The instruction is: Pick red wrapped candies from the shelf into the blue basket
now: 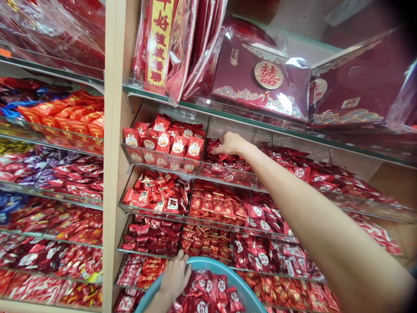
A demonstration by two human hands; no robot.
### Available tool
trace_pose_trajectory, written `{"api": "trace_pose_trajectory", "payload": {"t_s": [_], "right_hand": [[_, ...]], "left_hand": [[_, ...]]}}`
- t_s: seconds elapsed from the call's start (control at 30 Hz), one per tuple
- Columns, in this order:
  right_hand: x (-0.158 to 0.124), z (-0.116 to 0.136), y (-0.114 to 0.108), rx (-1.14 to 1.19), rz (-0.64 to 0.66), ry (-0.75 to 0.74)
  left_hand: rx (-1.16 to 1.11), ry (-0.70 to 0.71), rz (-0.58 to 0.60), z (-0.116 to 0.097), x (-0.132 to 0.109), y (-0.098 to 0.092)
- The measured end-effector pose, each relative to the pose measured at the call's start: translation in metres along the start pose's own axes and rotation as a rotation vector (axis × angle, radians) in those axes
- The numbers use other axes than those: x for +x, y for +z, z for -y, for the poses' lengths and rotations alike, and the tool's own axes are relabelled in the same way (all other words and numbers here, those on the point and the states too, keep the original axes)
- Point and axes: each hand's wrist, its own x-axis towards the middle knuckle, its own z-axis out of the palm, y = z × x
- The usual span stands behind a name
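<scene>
My right hand (230,144) reaches into a shelf compartment among dark red snack packets (243,163). Its fingers are curled down at the packets, and what lies inside them is hidden. Low in the view, my left hand (176,274) is closed over the left rim of a teal plastic basin (208,261). Inside the basin lies a heap of dark red packets (202,306) with round white labels.
Glass-fronted shelves hold red packets (159,141) in divided compartments. A wooden upright (112,174) parts them from the left shelves with orange packets (61,117). Above my right hand runs a glass shelf edge (228,114), bearing a maroon gift bag (241,76).
</scene>
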Motion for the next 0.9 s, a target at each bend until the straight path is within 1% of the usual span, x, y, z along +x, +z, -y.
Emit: {"api": "trace_pose_trajectory", "payload": {"t_s": [0.1,0.2,0.37,0.47,0.57,0.67,0.8,0.9], "right_hand": [[-0.004,0.008,-0.003,-0.051,0.093,0.047],[-0.005,0.018,0.003,-0.080,0.186,0.066],[0.003,0.034,0.023,-0.156,0.260,0.107],[0.006,0.040,0.026,-0.140,0.292,0.159],[0.005,0.037,0.020,-0.109,0.296,0.165],[0.002,0.028,0.011,-0.093,0.267,0.107],[0.000,0.014,0.004,-0.024,0.176,0.048],[0.001,0.007,0.002,0.010,0.100,0.076]], "left_hand": [[-0.002,0.014,-0.002,0.000,0.000,-0.001],[-0.016,0.037,-0.014,0.000,0.000,0.000],[-0.032,0.038,-0.024,0.001,0.000,0.002],[-0.028,0.033,-0.026,0.000,-0.001,0.000],[-0.011,0.014,-0.005,-0.002,-0.002,-0.004],[-0.011,0.006,0.002,-0.002,-0.002,-0.006],[-0.031,0.025,-0.013,-0.001,-0.001,-0.003],[-0.011,0.021,-0.021,0.000,0.000,0.001]]}}
